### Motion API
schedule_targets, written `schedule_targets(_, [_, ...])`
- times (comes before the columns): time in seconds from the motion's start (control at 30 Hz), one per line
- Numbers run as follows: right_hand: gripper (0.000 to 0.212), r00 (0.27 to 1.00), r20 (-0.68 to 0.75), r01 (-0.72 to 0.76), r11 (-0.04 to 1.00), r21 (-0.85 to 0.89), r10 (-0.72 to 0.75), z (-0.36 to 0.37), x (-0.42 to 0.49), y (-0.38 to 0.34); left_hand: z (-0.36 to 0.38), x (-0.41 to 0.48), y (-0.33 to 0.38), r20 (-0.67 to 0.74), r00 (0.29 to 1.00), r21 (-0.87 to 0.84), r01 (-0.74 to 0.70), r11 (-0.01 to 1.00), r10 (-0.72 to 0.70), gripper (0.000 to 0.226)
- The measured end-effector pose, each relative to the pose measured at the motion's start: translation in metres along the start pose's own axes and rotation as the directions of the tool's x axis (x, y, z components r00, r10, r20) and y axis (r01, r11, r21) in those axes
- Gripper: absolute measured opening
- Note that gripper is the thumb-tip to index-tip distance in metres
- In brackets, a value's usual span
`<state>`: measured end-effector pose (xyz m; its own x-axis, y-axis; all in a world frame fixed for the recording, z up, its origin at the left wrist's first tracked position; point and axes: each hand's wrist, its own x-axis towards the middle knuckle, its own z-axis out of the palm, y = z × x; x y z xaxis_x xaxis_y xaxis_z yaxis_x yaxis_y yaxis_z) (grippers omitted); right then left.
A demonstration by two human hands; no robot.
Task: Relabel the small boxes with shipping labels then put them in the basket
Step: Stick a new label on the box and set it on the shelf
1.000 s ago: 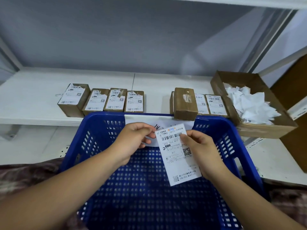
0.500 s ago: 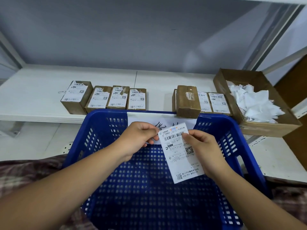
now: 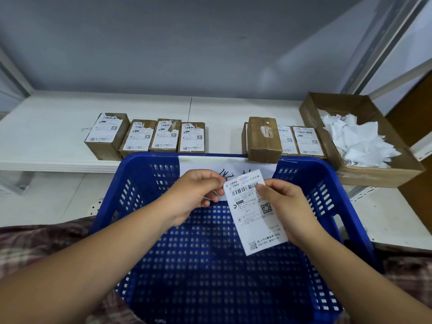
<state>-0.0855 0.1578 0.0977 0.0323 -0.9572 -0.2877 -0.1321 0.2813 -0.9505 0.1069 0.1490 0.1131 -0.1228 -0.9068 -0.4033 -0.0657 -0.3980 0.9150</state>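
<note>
Label in two-handed grip — left hand, right hand

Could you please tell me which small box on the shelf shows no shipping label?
The tallest box, right behind the blue basket: only bare cardboard and tape show.

cardboard tray of paper scraps, white shelf

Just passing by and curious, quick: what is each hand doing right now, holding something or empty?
Left hand: closed, pinching the top left corner of the shipping label.
Right hand: closed, holding the same label by its right edge.
</note>
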Motion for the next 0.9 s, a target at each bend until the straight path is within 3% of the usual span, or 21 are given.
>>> schedule_targets(0.33, [0.013,0.996,-0.082,0.021,1.000,0.017,-0.020,0.005,0.005,0.011,0.003,-0.004,-0.001,0.101,0.995,0.022,-0.008,1.000,0.006,0.016])
schedule_targets(0.43, [0.020,0.972,-0.192,0.095,0.977,-0.190,-0.132,0.012,0.003,0.019,0.009,-0.005,-0.005,0.119,0.993,0.048,-0.009,0.999,0.003,0.018])
schedule_targets(0.53, [0.007,0.975,-0.095,0.183,0.968,-0.174,-0.201,0.020,-0.005,0.019,0.015,-0.007,-0.008,0.134,0.991,0.078,-0.024,0.997,0.013,0.018])
schedule_targets(0.63, [0.020,0.969,0.003,0.245,0.960,-0.136,-0.247,0.028,-0.012,0.020,0.021,-0.008,-0.013,0.111,0.992,0.076,-0.069,0.995,0.061,0.017])
schedule_targets(0.77, [0.031,0.968,0.017,0.251,0.963,-0.101,-0.250,0.033,-0.018,0.021,0.028,-0.012,-0.021,0.037,0.992,0.050,-0.123,0.991,0.122,0.015])
schedule_targets(0.9, [0.015,0.966,0.026,0.257,0.963,-0.079,-0.255,0.033,-0.020,0.020,0.029,-0.012,-0.026,-0.018,0.990,0.017,-0.138,0.990,0.139,0.011])
